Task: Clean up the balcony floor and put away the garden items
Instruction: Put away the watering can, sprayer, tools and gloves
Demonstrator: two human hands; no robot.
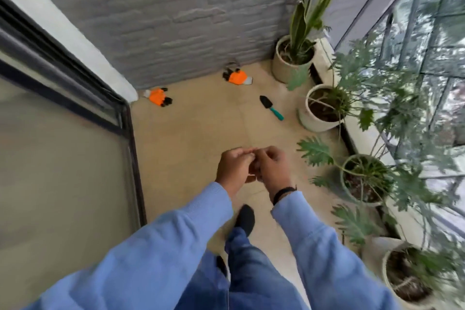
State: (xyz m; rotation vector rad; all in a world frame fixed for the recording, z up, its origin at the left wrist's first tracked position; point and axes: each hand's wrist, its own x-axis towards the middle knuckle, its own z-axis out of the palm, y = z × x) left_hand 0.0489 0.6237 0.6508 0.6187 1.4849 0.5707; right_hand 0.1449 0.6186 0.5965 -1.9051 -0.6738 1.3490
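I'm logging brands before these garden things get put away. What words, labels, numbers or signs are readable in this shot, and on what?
None can be read.
Orange glove by the glass door: no print shows.
Orange glove near the wall: no print shows.
Trowel: black blade, teal handle, no marking shows.
Plant pots: plain, no labels.
Blue sleeves: no logo.
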